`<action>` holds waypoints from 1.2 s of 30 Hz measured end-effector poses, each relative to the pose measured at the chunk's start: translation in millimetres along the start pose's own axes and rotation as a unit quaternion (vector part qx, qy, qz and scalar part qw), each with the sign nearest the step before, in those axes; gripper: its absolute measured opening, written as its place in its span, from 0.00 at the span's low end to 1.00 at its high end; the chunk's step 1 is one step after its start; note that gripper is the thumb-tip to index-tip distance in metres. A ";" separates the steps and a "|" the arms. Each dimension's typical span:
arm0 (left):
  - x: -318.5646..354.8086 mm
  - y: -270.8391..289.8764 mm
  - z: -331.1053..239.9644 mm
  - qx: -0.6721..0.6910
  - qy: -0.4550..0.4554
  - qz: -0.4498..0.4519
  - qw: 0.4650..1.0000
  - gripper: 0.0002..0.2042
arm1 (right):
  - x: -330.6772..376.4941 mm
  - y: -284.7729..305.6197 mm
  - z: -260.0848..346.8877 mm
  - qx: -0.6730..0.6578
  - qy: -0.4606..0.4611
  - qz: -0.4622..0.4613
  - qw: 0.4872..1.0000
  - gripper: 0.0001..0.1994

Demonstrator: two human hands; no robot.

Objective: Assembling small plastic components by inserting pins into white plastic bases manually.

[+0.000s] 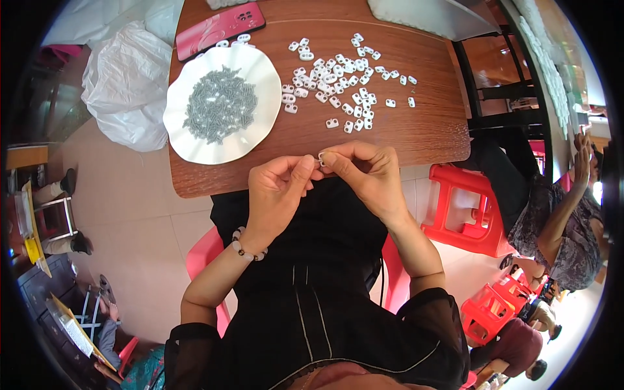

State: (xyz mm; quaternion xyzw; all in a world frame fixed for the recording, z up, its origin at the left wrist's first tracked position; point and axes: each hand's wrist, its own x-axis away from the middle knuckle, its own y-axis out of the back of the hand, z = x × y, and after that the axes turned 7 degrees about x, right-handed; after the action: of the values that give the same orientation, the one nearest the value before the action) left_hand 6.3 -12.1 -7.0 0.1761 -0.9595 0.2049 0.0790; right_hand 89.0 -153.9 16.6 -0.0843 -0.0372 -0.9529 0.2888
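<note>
Just in front of the table's near edge, my two hands meet fingertip to fingertip. My right hand (372,177) pinches a small white two-holed plastic piece (322,160) between thumb and forefinger. Pressed against it are the closed thumb and fingers of my left hand (276,195); what they hold, if anything, is hidden. A white wavy-edged plate (265,77) stands on the table to the left, with a heap of small grey metal pins (221,104) in it. Many more white two-holed pieces (331,75) lie scattered to the right of the plate.
The brown wooden table (422,136) carries a pink phone (221,29) at its far left. A white plastic bag (123,84) is beside the table on the left. Red plastic stools (465,211) stand to the right, where other people sit.
</note>
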 end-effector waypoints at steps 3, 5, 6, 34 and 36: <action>-4.1 -1.6 -7.6 0.013 -0.003 0.024 1.000 0.10 | -0.6 6.9 3.8 -0.034 -0.008 -0.010 0.999 0.07; -11.2 -5.3 -19.2 -0.041 -0.043 0.030 0.998 0.08 | -0.4 17.8 -1.2 -0.005 0.017 -0.036 0.999 0.06; -17.8 -2.9 -22.5 -0.084 -0.054 0.033 0.994 0.06 | -0.5 19.5 0.2 -0.009 0.022 -0.035 0.999 0.06; -196.6 -64.3 -31.9 -0.612 -0.312 0.201 0.698 0.13 | 7.2 30.4 2.5 -0.013 0.053 -0.012 0.998 0.06; -197.1 -64.6 -29.5 -0.627 -0.305 0.203 0.687 0.13 | 7.4 29.7 3.0 -0.015 0.051 -0.013 0.998 0.06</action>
State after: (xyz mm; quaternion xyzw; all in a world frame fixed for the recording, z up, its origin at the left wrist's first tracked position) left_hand 215.0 5.4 -0.9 -0.0609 -0.8478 -0.4987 -0.1699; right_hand 99.8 -182.3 21.5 -0.0390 -0.0095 -0.9602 0.2764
